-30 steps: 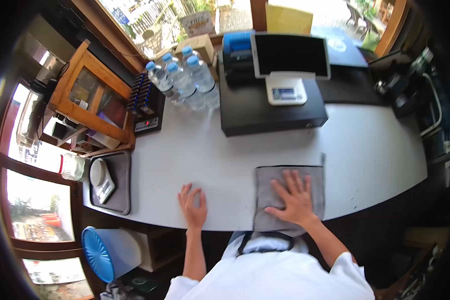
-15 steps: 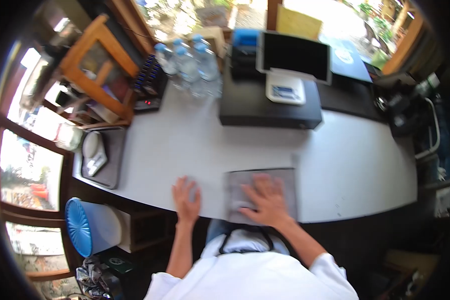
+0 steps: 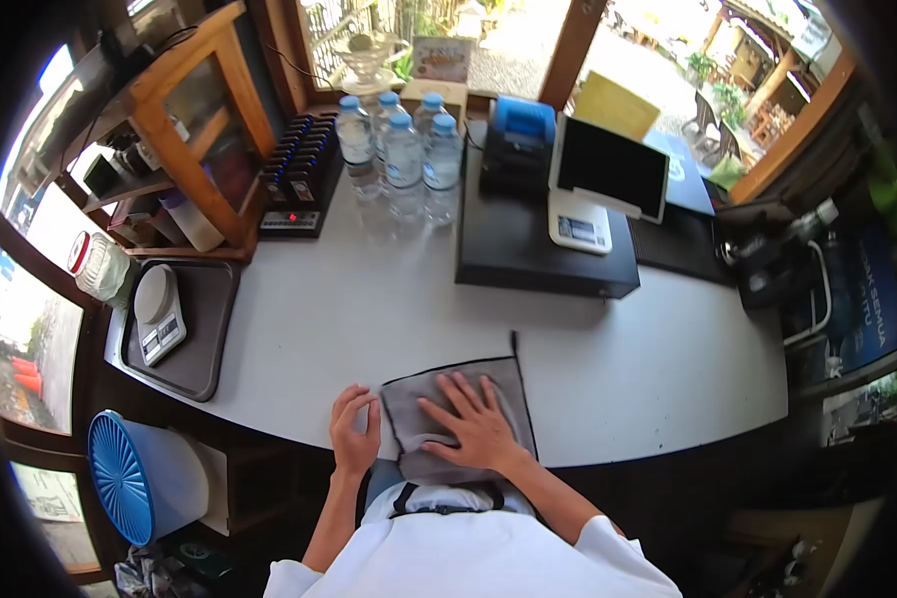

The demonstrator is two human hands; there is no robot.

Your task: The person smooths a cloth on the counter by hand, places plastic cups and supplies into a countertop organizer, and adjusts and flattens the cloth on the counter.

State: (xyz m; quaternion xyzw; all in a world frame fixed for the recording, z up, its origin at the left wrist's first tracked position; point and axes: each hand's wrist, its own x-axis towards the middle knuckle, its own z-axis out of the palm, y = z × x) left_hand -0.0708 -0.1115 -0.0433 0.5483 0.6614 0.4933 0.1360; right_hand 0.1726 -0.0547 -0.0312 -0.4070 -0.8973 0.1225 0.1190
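A grey cloth (image 3: 419, 404) with a dark edge lies spread at the front edge of the pale counter (image 3: 299, 329), part of it hanging over. My right hand (image 3: 476, 424) rests flat on it, fingers spread. Just left of the cloth, my left hand (image 3: 355, 429) is at the counter's edge with its fingers partly curled and thumb apart, holding nothing. The cloth's small loop points away from me at its far right corner.
Several water bottles (image 3: 404, 164) stand at the back, beside a black box (image 3: 538, 254) bearing a tablet (image 3: 611, 167). At left are a tray (image 3: 221, 344) with a scale (image 3: 162, 334), a wooden cabinet (image 3: 244, 90) and a blue-lidded bucket (image 3: 174, 483).
The cloth and my right hand on it have moved left across the counter, closer to my left hand. The cloth now lies turned, and the camera view has shifted.
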